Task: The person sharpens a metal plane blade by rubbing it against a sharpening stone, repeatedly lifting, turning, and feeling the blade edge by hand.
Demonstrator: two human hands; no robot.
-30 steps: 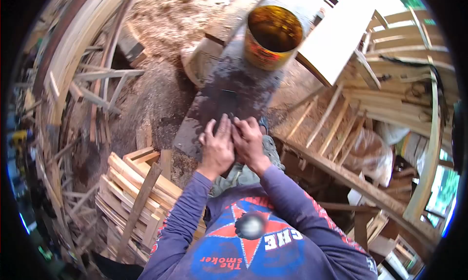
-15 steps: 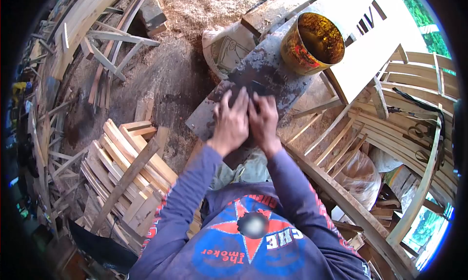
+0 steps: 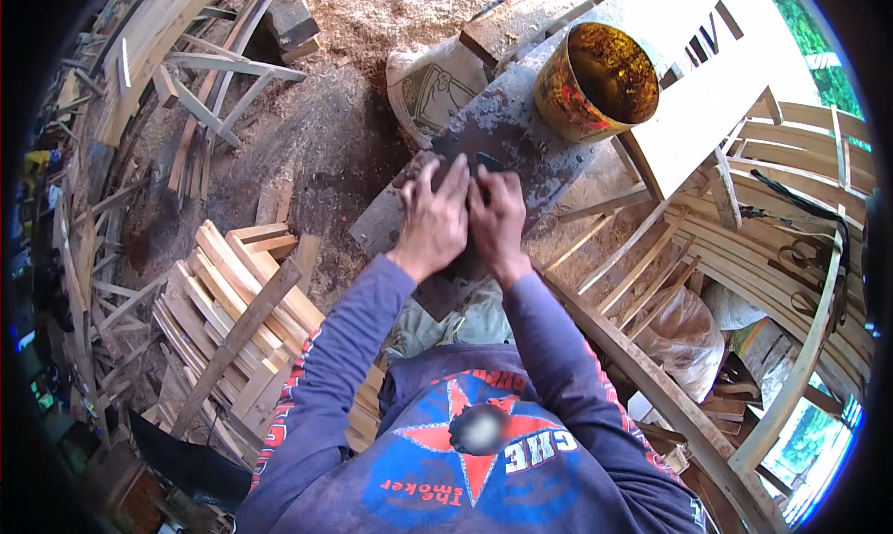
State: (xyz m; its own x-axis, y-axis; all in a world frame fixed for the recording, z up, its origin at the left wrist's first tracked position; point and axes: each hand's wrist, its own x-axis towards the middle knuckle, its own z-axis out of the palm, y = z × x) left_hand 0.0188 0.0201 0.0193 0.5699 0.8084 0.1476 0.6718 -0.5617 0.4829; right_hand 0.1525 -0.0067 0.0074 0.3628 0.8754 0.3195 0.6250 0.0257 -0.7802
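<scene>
My left hand (image 3: pixel 433 220) and my right hand (image 3: pixel 499 220) are side by side over a dark-stained, crusted plank (image 3: pixel 381 225). A small dark flat piece (image 3: pixel 490 162) shows just beyond my fingertips; its exact kind is hidden. The left fingers press down together on it, with the index finger stretched forward. My right fingers are curled and closed at its other side. Past my right hand, on the same plank, stands a round yellow-stained bucket (image 3: pixel 579 106) with a dark inside.
Cut wooden strips (image 3: pixel 233 301) are stacked at left. A printed sack (image 3: pixel 433 87) sits behind the plank. A long beam (image 3: pixel 651 385) and a slatted wooden frame (image 3: pixel 791 227) stand at right, near plastic bags (image 3: pixel 688 343). Sawdust (image 3: pixel 358 22) covers the ground.
Both hands have drawn slightly back toward my body over the plank, still close together. The bucket stays in place.
</scene>
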